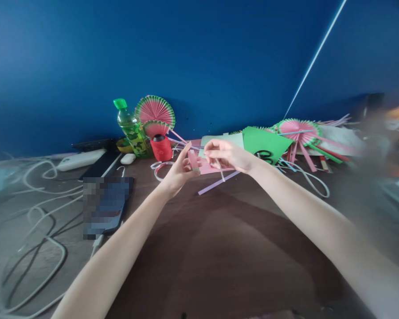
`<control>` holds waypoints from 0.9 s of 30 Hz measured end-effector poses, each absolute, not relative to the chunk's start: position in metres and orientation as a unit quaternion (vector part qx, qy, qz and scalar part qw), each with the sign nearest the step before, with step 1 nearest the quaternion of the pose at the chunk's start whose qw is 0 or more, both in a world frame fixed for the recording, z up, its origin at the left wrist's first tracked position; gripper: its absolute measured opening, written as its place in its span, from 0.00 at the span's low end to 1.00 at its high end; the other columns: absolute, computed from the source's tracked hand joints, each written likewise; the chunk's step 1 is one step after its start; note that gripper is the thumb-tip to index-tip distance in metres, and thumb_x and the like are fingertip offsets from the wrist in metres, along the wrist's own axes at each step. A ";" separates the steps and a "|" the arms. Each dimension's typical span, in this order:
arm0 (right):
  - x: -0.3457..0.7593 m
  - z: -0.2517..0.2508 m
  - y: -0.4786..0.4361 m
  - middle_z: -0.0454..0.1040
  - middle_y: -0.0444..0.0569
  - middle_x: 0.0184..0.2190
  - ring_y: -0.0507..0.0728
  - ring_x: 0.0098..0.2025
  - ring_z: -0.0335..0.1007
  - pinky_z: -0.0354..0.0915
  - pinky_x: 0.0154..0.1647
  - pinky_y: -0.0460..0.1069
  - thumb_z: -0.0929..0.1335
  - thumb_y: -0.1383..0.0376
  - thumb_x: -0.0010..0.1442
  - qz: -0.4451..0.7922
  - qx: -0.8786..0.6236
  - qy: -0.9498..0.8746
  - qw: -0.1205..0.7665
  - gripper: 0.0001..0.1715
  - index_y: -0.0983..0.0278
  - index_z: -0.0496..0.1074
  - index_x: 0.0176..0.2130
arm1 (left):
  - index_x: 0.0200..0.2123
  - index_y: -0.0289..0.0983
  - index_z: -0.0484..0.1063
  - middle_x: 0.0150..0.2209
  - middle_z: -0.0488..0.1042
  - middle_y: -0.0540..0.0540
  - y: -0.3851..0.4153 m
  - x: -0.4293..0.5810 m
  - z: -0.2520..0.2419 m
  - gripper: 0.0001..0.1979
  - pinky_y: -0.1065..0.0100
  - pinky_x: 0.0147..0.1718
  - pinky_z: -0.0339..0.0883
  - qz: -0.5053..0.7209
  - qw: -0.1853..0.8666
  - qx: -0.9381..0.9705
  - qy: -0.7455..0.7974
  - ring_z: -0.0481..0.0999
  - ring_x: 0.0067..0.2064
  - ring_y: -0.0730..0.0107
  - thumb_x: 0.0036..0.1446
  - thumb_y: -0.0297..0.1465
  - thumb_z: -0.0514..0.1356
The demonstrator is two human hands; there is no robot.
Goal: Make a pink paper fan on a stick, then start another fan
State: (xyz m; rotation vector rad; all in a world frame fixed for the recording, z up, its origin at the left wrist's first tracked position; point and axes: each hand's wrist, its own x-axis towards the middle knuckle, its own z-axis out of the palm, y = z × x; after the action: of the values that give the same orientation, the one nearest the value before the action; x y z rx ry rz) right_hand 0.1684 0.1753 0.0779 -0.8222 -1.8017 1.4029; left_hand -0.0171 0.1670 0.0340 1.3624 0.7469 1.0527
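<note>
Both my arms reach out over a dark brown table. My left hand pinches a small folded pink paper piece between thumb and fingers. My right hand is closed in a pinch on a thin pale paper strip that hangs down from it, right beside the pink piece. A lilac paper strip lies on the table just beneath the hands, and pink paper lies behind them.
At the back stand a green-capped bottle, a red cylinder and pink-and-green paper fans. More fans, green paper, scissors and strips lie to the right. A phone, white cables and a charger lie left.
</note>
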 end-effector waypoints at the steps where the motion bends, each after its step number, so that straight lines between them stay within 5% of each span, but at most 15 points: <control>1: 0.169 0.081 0.174 0.67 0.43 0.27 0.46 0.22 0.60 0.56 0.20 0.44 0.68 0.63 0.52 0.552 -0.298 -0.689 0.364 0.10 0.64 0.64 0.32 | 0.61 0.53 0.45 0.46 0.69 0.46 0.167 -0.017 0.033 0.47 0.63 0.43 0.65 0.447 0.598 0.583 0.320 0.71 0.48 0.63 0.41 0.22 0.63; 10: 0.171 0.086 0.171 0.66 0.45 0.36 0.50 0.34 0.64 0.65 0.36 0.48 0.71 0.72 0.44 0.539 -0.229 -0.722 0.369 0.20 0.65 0.65 0.38 | 0.61 0.52 0.46 0.48 0.70 0.45 0.161 -0.013 0.036 0.48 0.63 0.41 0.66 0.424 0.620 0.583 0.309 0.72 0.46 0.64 0.41 0.21 0.64; 27: 0.162 0.069 0.174 0.69 0.46 0.33 0.53 0.37 0.69 0.68 0.31 0.47 0.69 0.69 0.48 0.511 -0.254 -0.727 0.382 0.16 0.63 0.64 0.39 | 0.61 0.53 0.46 0.48 0.71 0.45 0.156 -0.005 0.038 0.47 0.62 0.43 0.67 0.414 0.626 0.605 0.266 0.73 0.45 0.64 0.42 0.22 0.64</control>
State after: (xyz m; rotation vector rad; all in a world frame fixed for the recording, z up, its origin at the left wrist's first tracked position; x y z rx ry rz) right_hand 0.1623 0.1737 0.0695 -0.6485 -1.8540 1.3033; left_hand -0.0054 0.1557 0.0376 1.3869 0.6090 0.9492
